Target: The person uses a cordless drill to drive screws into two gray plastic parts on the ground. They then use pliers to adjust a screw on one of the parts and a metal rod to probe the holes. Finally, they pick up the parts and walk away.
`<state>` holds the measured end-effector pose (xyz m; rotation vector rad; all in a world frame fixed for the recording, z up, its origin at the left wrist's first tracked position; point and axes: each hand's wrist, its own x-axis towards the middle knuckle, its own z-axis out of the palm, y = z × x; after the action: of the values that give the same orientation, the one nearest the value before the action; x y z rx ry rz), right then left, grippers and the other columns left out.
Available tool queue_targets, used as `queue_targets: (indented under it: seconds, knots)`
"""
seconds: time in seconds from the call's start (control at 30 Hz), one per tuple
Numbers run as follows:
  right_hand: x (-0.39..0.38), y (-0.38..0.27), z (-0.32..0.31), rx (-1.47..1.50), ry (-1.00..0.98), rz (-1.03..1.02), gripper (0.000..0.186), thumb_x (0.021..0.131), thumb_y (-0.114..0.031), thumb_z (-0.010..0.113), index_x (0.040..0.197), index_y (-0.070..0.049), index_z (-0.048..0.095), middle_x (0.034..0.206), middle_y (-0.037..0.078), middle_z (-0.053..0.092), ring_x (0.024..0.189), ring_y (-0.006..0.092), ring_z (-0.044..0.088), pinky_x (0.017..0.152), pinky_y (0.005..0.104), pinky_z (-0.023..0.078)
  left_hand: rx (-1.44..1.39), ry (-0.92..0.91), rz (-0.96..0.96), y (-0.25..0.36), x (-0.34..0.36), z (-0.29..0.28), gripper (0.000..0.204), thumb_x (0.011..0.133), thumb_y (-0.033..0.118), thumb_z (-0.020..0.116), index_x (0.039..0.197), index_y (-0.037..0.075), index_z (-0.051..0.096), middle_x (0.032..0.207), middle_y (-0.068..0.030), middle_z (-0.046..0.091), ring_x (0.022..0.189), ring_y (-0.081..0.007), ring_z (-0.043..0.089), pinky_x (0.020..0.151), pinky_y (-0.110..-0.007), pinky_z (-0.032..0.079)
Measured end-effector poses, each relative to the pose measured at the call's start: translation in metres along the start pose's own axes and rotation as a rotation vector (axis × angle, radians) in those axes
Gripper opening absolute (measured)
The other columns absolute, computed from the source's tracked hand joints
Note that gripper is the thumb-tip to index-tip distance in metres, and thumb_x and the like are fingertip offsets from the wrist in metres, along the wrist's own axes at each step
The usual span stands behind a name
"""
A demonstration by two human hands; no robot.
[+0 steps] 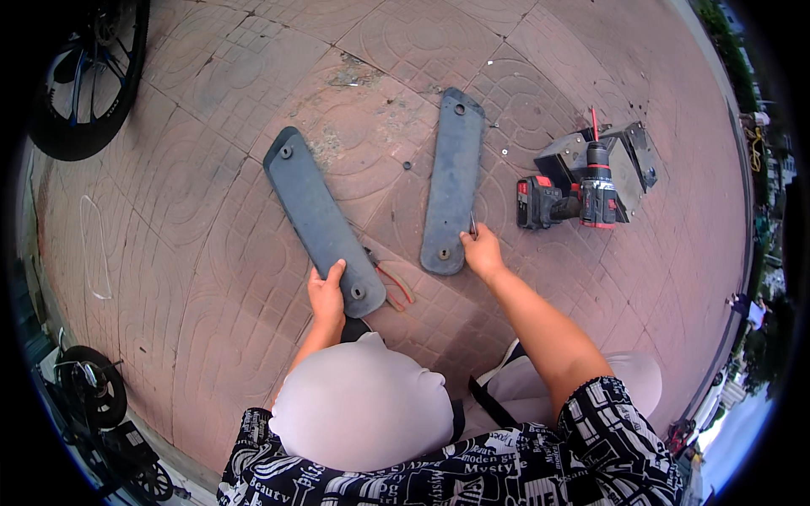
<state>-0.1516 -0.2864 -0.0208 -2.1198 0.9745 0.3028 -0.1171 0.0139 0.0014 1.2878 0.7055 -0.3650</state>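
My left hand (327,291) is closed on the side edge of a long dark grey panel (325,215) with rounded ends, its thumb on the upper face. This panel slants, its far end toward the left, and has a round fitting near each end. A second, similar panel (454,177) stands nearly straight to the right of it. My right hand (483,251) is closed at the right edge of that one, near its lower end. A thin, shiny piece (473,223) shows by those fingertips; its kind is unclear. Pliers (395,282) with red handles lie between the panels, partly under the left one.
A red and black cordless drill (582,190) rests against dark metal brackets (637,156) at the right. A small dark nut-like piece (407,166) lies on the paving (219,202) between the panels. Wheels (93,84) stand along the left side. My knee (363,401) is close in front.
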Motion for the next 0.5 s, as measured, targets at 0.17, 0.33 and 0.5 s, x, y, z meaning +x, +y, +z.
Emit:
queue_targets:
  seconds: [0.17, 0.33, 0.5]
  knots:
    - [-0.006, -0.008, -0.007, 0.010, -0.021, -0.008, 0.024, 0.089, -0.020, 0.064, 0.096, 0.002, 0.058, 0.093, 0.023, 0.068, 0.090, 0.0395, 0.065, 0.080, 0.0439, 0.049, 0.019, -0.012, -0.024, 0.007, -0.004, 0.007, 0.035, 0.088, 0.015, 0.067, 0.116, -0.004, 0.058, 0.107, -0.0115, 0.067, 0.092, -0.0189, 0.064, 0.084, -0.031, 0.050]
    - [-0.007, -0.009, -0.006, -0.001, -0.029, -0.007, 0.024, 0.089, -0.020, 0.063, 0.097, 0.002, 0.058, 0.095, 0.024, 0.067, 0.093, 0.0405, 0.064, 0.081, 0.0451, 0.049, 0.019, -0.011, -0.055, 0.006, -0.003, 0.006, 0.034, 0.088, 0.016, 0.067, 0.115, -0.003, 0.059, 0.106, -0.0103, 0.067, 0.093, -0.0181, 0.064, 0.085, -0.031, 0.050]
    - [-0.015, -0.022, -0.011, -0.143, -0.037, 0.035, 0.034, 0.091, -0.030, 0.062, 0.101, 0.002, 0.058, 0.098, 0.026, 0.067, 0.097, 0.0421, 0.063, 0.083, 0.0482, 0.049, -0.047, -0.049, -0.118, 0.005, 0.000, 0.005, 0.035, 0.088, 0.016, 0.067, 0.117, -0.003, 0.059, 0.106, -0.0099, 0.067, 0.093, -0.0183, 0.064, 0.085, -0.032, 0.050]
